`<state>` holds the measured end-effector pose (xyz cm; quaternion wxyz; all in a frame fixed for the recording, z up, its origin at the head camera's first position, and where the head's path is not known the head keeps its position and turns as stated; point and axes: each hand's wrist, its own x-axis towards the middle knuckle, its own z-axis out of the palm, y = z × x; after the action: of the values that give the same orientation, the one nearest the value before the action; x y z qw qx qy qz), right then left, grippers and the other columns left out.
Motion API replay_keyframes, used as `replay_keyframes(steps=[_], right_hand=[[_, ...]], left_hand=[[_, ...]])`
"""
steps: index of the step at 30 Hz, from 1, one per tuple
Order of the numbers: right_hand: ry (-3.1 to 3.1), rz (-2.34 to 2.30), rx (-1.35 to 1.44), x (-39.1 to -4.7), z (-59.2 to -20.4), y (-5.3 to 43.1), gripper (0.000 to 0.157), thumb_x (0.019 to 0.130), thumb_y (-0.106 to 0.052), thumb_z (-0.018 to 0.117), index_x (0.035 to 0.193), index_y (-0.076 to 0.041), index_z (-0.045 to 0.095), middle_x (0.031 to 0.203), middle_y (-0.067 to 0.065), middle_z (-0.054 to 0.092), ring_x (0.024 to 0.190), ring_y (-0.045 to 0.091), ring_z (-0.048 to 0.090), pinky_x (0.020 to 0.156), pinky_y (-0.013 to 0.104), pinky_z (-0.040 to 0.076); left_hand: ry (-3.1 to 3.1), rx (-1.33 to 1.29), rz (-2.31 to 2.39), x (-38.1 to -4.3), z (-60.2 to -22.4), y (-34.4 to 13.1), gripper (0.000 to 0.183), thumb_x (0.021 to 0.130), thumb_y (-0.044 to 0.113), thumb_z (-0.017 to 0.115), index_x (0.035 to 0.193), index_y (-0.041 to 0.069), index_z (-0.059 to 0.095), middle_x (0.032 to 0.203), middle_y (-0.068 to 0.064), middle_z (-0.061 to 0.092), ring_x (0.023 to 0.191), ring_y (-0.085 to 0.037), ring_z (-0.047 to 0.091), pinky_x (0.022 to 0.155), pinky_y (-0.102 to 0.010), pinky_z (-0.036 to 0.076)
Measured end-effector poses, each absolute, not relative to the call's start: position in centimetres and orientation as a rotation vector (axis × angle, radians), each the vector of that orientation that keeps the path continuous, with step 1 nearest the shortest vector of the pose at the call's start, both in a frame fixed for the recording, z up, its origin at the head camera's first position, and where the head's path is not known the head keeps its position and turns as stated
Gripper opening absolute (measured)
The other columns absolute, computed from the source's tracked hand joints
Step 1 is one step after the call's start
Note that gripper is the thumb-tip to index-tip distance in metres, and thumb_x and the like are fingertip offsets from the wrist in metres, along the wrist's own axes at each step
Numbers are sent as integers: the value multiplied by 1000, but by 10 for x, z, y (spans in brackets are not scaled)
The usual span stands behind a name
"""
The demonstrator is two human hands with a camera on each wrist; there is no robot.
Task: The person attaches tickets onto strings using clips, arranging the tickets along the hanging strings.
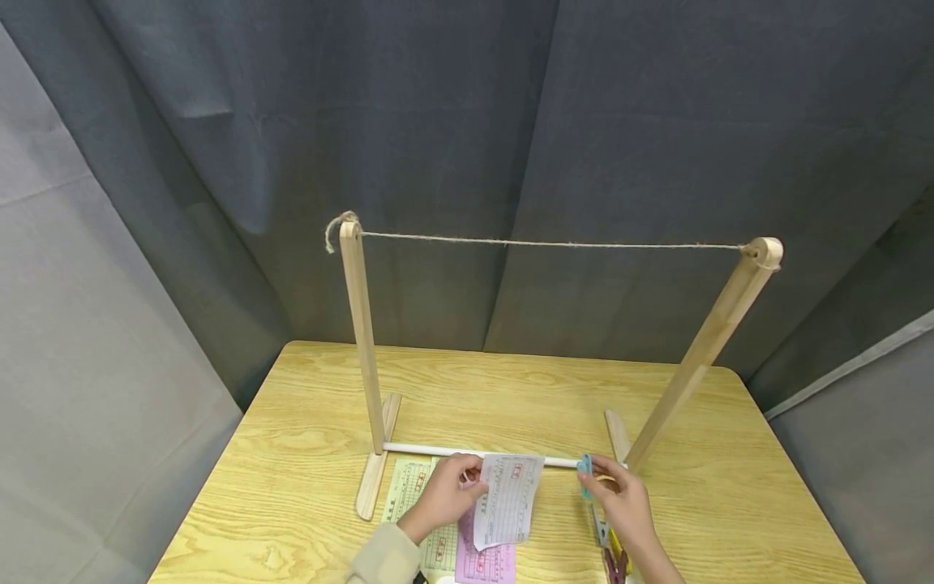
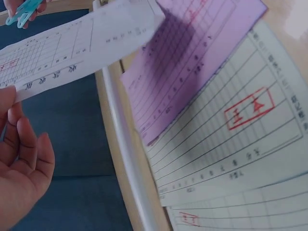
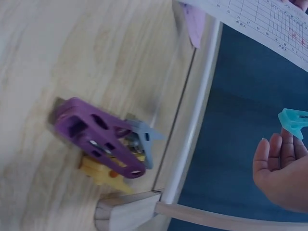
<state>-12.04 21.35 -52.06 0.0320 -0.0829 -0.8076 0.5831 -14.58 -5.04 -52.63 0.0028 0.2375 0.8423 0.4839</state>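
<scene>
My left hand [image 1: 443, 496] pinches a white printed form [image 1: 508, 501] by its edge and holds it up over the table. In the right wrist view, my right hand [image 3: 286, 178] grips a teal clothespin [image 3: 292, 120] with its fingertips, apart from the paper. Below the white form lie a purple form [image 2: 166, 72] and overlapping pale green forms [image 2: 231, 120], all with ruled lines and red stamps. On the table near my right wrist is a small pile with a purple clothespin [image 3: 98, 134], a grey-blue clothespin [image 3: 147, 139] and a yellow clothespin [image 3: 101, 172].
A wooden frame stands on the table [image 1: 292, 487], with a left post [image 1: 362, 341] and a right post [image 1: 700, 357]. A string [image 1: 547, 243] runs taut between their tops. Low down, a white rod [image 1: 430, 449] joins the posts. Grey curtains [image 1: 438, 122] hang behind.
</scene>
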Motion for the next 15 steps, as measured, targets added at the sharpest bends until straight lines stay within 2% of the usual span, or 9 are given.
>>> replay_keyframes(steps=[15], right_hand=[[-2433,1770,-113,-115,-496,206,33,83,-9,66,112,5,58,98,10,60,80,11,54,70,23,46]], left_hand=[[2738,852,1562,-149,-508,-65,12,76,-1,68,85,5,65,79,-1,62,73,-9,53,66,-27,47]])
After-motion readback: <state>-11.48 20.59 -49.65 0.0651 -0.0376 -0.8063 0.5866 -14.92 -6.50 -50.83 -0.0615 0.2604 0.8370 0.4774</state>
